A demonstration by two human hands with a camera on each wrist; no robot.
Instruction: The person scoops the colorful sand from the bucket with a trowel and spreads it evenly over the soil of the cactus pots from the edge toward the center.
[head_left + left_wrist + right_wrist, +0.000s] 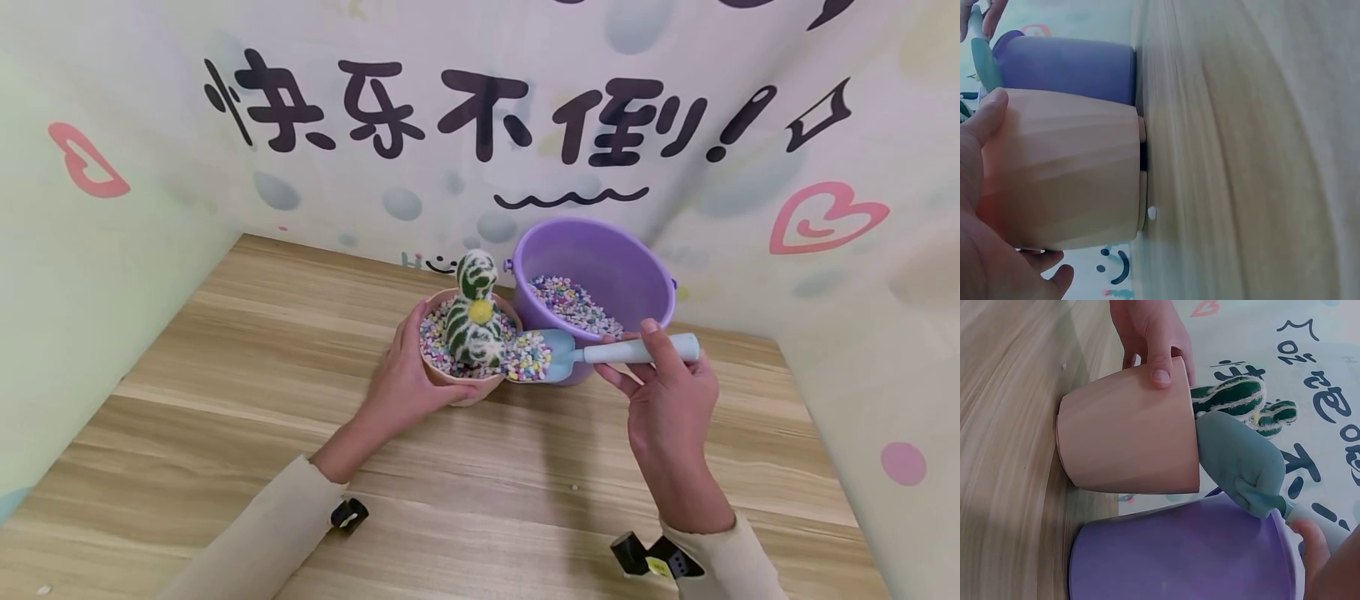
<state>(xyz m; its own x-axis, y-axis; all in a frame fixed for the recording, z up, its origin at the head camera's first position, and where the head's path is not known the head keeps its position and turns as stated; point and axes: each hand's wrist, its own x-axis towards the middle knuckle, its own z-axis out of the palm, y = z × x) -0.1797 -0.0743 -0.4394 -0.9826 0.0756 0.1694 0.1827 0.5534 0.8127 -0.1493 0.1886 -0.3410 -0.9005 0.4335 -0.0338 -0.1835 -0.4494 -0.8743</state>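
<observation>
A pink pot [465, 390] [1066, 169] [1129, 434] stands on the wooden table, filled with coloured pebbles and a green-and-white toy cactus [475, 312] [1238, 400]. My left hand [408, 375] [982, 206] [1150, 337] grips the pot's left side, thumb on the rim. My right hand [663, 392] pinches the handle of a light blue scoop [592, 354] [1241, 462]. Its blade, loaded with pebbles [528, 358], rests at the pot's right rim. A purple bucket [600, 267] [1066, 65] [1179, 556] of pebbles stands just behind.
The wooden table [225, 350] is closed in by patterned walls [480, 108] at the back and both sides. A stray pebble [575, 487] lies on the boards near my right wrist. Another [1151, 213] lies by the pot's base.
</observation>
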